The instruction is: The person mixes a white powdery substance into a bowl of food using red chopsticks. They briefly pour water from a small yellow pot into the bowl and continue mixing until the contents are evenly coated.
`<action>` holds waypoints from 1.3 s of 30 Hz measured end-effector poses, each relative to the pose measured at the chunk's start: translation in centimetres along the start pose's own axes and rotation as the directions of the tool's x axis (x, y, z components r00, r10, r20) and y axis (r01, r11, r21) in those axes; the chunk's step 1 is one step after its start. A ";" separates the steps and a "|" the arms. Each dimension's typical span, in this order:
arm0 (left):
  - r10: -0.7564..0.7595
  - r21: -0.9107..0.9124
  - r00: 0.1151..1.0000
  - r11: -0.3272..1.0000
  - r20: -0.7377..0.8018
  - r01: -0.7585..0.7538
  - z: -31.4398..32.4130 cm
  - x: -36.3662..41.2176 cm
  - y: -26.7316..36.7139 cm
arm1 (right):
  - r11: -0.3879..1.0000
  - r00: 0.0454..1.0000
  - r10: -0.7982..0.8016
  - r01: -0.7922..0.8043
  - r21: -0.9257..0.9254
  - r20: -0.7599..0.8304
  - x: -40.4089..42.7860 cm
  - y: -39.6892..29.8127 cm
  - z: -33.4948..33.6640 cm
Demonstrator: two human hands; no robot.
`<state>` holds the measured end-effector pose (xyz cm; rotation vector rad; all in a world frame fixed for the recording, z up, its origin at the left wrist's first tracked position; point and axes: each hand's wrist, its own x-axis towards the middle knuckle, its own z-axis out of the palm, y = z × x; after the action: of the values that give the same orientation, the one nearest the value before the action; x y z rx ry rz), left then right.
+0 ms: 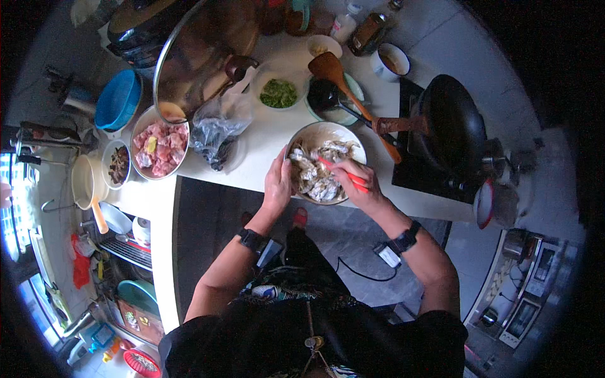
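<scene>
A round bowl [360,147] of floury or batter-coated pieces [309,172] sits at the counter's front edge. My left hand [278,182] grips the bowl's left rim. Red utensils, apparently chopsticks [357,182], are held in my right hand [361,184], their tips among the coated pieces. Behind the bowl, a wooden spatula [328,68] and a black ladle [326,94] rest on a pale green bowl [357,87]. Chopped greens [278,93] lie in a clear bowl to its left.
Left on the white counter [264,156] are a bowl of raw meat chunks [160,146], a plastic bag [220,127] and a large glass lid [163,61]. To the right, a black wok [453,123] stands on the cooktop [404,175]. A white cup [390,61] and bottles [368,33] stand behind.
</scene>
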<state>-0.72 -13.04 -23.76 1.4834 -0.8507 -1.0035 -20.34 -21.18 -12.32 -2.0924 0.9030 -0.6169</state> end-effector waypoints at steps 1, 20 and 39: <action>-0.002 -0.034 1.000 0.999 0.021 0.003 -0.1 0.0 0.1 | 1.000 1.000 -0.007 0.007 0.013 0.026 -0.2 -0.5 -1.1; 0.010 0.219 0.986 0.975 0.166 -0.046 -2.0 2.0 1.4 | 0.970 0.972 0.166 -0.191 -0.147 -0.168 0.4 1.0 -3.7; -0.061 0.053 0.963 0.997 0.262 0.049 -3.2 -0.1 2.6 | 0.802 0.806 0.528 -0.368 0.471 -0.268 -1.4 4.4 1.2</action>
<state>2.18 -12.08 -21.00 1.4379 -1.0320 -1.2497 -22.19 -21.64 -16.73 -1.3278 1.3305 -0.8816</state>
